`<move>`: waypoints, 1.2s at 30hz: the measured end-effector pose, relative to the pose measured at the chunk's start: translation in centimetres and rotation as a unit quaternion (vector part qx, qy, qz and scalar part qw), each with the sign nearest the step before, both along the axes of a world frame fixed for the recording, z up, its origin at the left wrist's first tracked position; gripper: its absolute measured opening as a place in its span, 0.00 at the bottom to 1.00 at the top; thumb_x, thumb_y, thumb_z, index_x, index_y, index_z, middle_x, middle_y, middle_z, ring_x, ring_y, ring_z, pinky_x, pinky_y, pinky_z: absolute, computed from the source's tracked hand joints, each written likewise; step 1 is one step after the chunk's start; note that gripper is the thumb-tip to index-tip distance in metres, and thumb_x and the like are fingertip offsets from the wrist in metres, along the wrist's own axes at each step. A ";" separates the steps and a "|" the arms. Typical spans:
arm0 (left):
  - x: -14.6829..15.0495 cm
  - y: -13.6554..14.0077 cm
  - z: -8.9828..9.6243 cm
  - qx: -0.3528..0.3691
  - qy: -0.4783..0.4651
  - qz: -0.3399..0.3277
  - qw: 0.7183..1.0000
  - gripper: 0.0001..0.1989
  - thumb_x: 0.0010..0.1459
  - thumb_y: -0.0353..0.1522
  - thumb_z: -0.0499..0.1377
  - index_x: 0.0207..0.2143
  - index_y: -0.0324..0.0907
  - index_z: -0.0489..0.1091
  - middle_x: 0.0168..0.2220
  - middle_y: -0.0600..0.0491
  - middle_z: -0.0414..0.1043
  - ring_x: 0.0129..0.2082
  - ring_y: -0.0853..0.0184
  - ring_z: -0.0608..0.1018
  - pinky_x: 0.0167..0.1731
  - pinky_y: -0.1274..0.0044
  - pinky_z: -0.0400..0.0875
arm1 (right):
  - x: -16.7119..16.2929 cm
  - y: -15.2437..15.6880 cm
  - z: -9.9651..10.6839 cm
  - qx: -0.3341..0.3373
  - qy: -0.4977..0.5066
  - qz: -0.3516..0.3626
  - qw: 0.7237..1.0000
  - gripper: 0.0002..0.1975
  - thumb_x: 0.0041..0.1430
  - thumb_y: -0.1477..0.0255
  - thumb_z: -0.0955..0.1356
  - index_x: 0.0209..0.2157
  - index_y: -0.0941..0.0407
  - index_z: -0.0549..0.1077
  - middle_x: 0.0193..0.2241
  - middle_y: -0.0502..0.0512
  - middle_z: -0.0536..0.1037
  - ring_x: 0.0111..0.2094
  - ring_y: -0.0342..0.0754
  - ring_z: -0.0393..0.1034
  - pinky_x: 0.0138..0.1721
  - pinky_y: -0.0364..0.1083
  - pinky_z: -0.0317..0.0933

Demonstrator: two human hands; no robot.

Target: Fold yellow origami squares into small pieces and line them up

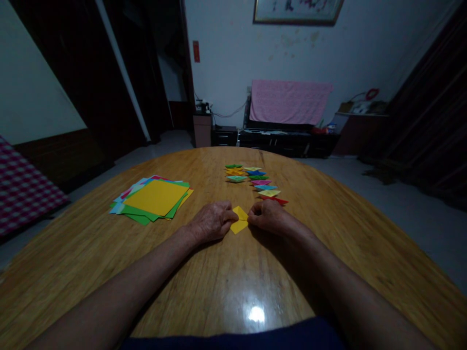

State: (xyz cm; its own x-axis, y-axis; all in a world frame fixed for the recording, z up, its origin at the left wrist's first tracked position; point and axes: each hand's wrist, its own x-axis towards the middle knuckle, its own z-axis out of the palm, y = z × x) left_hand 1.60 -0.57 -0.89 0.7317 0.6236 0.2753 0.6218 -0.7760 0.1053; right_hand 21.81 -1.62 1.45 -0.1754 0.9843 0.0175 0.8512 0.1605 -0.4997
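Observation:
A small folded yellow paper (239,219) lies on the round wooden table (328,233) between both hands. My left hand (212,221) pinches its left edge with curled fingers. My right hand (267,216) pinches its right edge. Part of the paper is hidden under the fingertips. Beyond the hands, several finished folded paper pieces (255,181) in green, yellow, blue, pink and red lie in two short rows.
A loose stack of coloured paper squares (155,198), yellow on top, lies to the left on the table. A checked cloth (22,189) sits at far left. Past the table stand a dark low cabinet and a pink-covered screen (288,102).

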 end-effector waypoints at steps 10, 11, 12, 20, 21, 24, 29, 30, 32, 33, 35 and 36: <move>0.1 -0.1 0.1 0.003 0.007 -0.010 1.000 0.13 0.60 0.31 0.50 0.36 0.43 0.75 0.33 0.51 0.67 0.31 0.68 0.71 0.31 0.77 0.64 | 0.3 -0.1 -0.4 -0.009 0.042 -0.001 0.999 0.08 0.45 0.80 0.67 0.29 0.57 0.74 0.27 0.52 0.77 0.28 0.44 0.68 0.27 0.41 0.56; 0.2 -0.1 0.1 0.002 0.008 -0.010 1.000 0.13 0.60 0.31 0.50 0.36 0.43 0.75 0.33 0.51 0.67 0.32 0.68 0.71 0.31 0.77 0.64 | 0.4 -0.1 -0.6 0.004 0.046 0.014 0.999 0.08 0.46 0.80 0.67 0.30 0.57 0.74 0.27 0.51 0.77 0.28 0.44 0.68 0.27 0.41 0.56; 0.2 -0.2 0.2 0.002 0.010 -0.010 1.000 0.13 0.60 0.31 0.50 0.36 0.43 0.75 0.33 0.51 0.67 0.32 0.68 0.71 0.31 0.77 0.64 | 0.6 0.0 -0.9 0.024 0.047 0.031 0.998 0.08 0.46 0.80 0.66 0.30 0.56 0.74 0.28 0.51 0.77 0.29 0.44 0.68 0.28 0.41 0.56; 0.2 -0.5 0.1 0.027 0.015 -0.014 0.999 0.12 0.59 0.30 0.50 0.36 0.42 0.74 0.32 0.51 0.66 0.31 0.68 0.70 0.30 0.77 0.64 | 0.7 0.0 -1.3 0.068 0.033 0.057 0.996 0.08 0.46 0.80 0.65 0.28 0.57 0.74 0.26 0.51 0.76 0.29 0.43 0.68 0.29 0.40 0.55; 0.1 -0.5 0.1 0.028 0.014 -0.014 0.999 0.12 0.59 0.30 0.50 0.36 0.42 0.73 0.32 0.51 0.66 0.31 0.68 0.70 0.30 0.77 0.63 | 0.7 0.0 -1.2 0.066 0.029 0.066 0.995 0.08 0.47 0.80 0.65 0.28 0.58 0.75 0.26 0.51 0.76 0.28 0.43 0.68 0.28 0.40 0.55; 0.1 -0.5 0.1 0.030 0.012 -0.017 0.999 0.11 0.59 0.30 0.50 0.36 0.42 0.73 0.32 0.52 0.66 0.31 0.68 0.70 0.30 0.77 0.63 | 0.9 0.1 -1.2 0.070 0.018 0.098 0.993 0.09 0.48 0.80 0.65 0.28 0.58 0.76 0.27 0.52 0.76 0.28 0.43 0.68 0.29 0.40 0.55; 0.1 -0.6 0.0 0.039 0.014 -0.016 0.999 0.11 0.59 0.29 0.50 0.35 0.42 0.73 0.32 0.51 0.66 0.31 0.68 0.69 0.30 0.77 0.64 | 1.1 0.3 -1.4 0.078 0.008 0.121 0.990 0.10 0.50 0.79 0.64 0.28 0.58 0.78 0.27 0.52 0.76 0.28 0.42 0.67 0.29 0.40 0.54; 0.1 -0.6 0.0 0.040 0.014 -0.015 0.999 0.11 0.59 0.29 0.50 0.35 0.41 0.72 0.32 0.51 0.66 0.32 0.67 0.69 0.30 0.77 0.64 | 1.1 0.3 -1.4 0.077 0.004 0.123 0.989 0.10 0.50 0.79 0.64 0.28 0.58 0.78 0.26 0.52 0.76 0.28 0.42 0.67 0.29 0.40 0.54; 0.1 -0.6 -0.1 0.044 0.013 -0.015 0.999 0.10 0.59 0.29 0.50 0.35 0.41 0.72 0.32 0.51 0.65 0.32 0.67 0.69 0.31 0.77 0.64 | 1.1 0.2 -1.4 0.075 -0.004 0.125 0.989 0.11 0.51 0.78 0.64 0.28 0.58 0.79 0.26 0.53 0.77 0.27 0.42 0.67 0.28 0.40 0.54; 0.1 -0.6 -0.2 0.045 0.013 -0.015 0.999 0.10 0.59 0.29 0.51 0.35 0.41 0.72 0.32 0.51 0.65 0.32 0.67 0.69 0.31 0.77 0.64 | 1.1 0.2 -1.3 0.075 -0.006 0.122 0.990 0.11 0.51 0.77 0.64 0.29 0.58 0.79 0.27 0.53 0.77 0.27 0.42 0.67 0.27 0.40 0.54; 0.1 -0.6 -0.2 0.048 0.011 -0.013 0.999 0.10 0.59 0.29 0.51 0.34 0.41 0.72 0.32 0.51 0.65 0.32 0.67 0.69 0.31 0.77 0.64 | 1.0 0.0 -1.1 0.074 -0.010 0.118 0.990 0.11 0.53 0.76 0.64 0.29 0.58 0.79 0.27 0.54 0.78 0.27 0.42 0.67 0.27 0.40 0.53; 0.2 -0.6 -0.2 0.049 0.011 -0.012 0.999 0.10 0.58 0.29 0.51 0.34 0.41 0.72 0.32 0.51 0.65 0.32 0.67 0.69 0.31 0.77 0.64 | 0.9 -0.1 -1.0 0.072 -0.013 0.117 0.990 0.11 0.53 0.75 0.64 0.29 0.58 0.79 0.27 0.54 0.78 0.27 0.42 0.67 0.27 0.40 0.53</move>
State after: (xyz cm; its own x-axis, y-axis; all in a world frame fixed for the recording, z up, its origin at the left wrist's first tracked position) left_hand 1.75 -1.19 -1.11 0.7524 0.5767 0.3183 0.6044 -0.7966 0.0147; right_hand 22.74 -1.71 0.46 -0.4004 0.9044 0.1476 0.7949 0.4229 -0.4351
